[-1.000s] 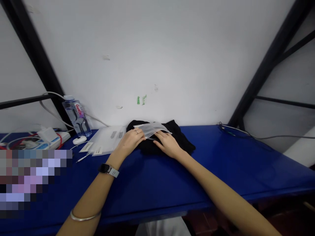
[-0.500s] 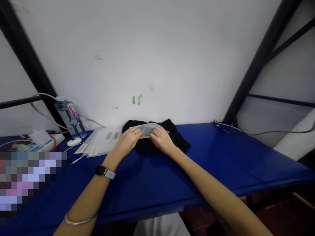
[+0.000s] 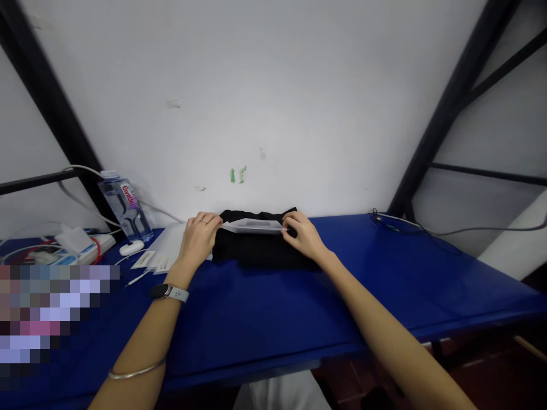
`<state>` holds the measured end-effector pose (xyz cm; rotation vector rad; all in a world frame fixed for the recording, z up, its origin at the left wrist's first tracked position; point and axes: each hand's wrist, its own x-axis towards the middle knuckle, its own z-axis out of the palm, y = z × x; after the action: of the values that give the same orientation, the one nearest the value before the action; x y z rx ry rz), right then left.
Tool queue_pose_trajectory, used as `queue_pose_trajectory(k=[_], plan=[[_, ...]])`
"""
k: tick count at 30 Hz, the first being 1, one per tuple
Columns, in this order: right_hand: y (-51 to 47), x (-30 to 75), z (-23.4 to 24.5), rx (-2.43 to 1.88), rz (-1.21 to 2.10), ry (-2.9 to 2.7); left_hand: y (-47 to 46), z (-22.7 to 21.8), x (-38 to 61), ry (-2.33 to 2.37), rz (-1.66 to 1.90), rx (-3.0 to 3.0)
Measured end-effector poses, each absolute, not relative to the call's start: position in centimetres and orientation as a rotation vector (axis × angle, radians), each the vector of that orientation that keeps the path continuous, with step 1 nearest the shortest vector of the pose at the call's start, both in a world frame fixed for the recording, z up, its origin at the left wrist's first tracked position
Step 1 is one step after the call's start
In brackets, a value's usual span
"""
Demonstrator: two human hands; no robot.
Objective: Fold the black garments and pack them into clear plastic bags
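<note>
Both ends of a translucent plastic bag (image 3: 256, 226) are pinched, my left hand (image 3: 200, 234) on its left end and my right hand (image 3: 302, 232) on its right. The bag's upper edge is stretched between them. Under it, a dark black garment-like cloth (image 3: 256, 253) lies rumpled against the wall. My left hand wears a ring, and a watch sits on that wrist. Beside and partly behind the left hand lie more clear plastic bags (image 3: 164, 245) with pale labels.
On the left stand a water bottle (image 3: 127, 208) and a small white case (image 3: 131, 247). A power strip (image 3: 92, 250) with cables lies farther left. Thin black cables (image 3: 397, 225) rest at the back right of the blue table (image 3: 384, 273). Black metal posts rise at both sides.
My hands have moved apart, the left one leftward and the right one rightward, along the bag. Its edge now lies pulled straight and narrower in view. More of the black cloth shows in front.
</note>
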<state>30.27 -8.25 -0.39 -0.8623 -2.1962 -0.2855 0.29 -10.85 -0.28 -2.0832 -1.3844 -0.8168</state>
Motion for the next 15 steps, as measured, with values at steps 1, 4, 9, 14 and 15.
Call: queue_pose_trajectory(k=[1, 4, 9, 14, 15], plan=[[-8.9, 29.6, -0.2, -0.807, -0.217, -2.203, -10.9, -0.3, 0.4, -1.398, -0.818, -2.086], [-10.7, 27.5, -0.1, -0.666, -0.094, -2.274, -10.9, -0.8, 1.3, -1.374, -0.739, -2.188], [-11.7, 25.3, -1.3, -0.605, -0.096, -2.4, -10.9, -1.7, 3.0, -1.286, -0.62, -2.389], [-10.2, 25.7, -2.2, -0.778, -0.082, -2.412, -10.9, -2.0, 3.9, -1.224, -0.68, -2.423], [-9.9, 26.1, -2.0, -0.804, -0.081, -2.423, -10.9, -2.0, 4.0, -1.219, -0.686, -2.425]])
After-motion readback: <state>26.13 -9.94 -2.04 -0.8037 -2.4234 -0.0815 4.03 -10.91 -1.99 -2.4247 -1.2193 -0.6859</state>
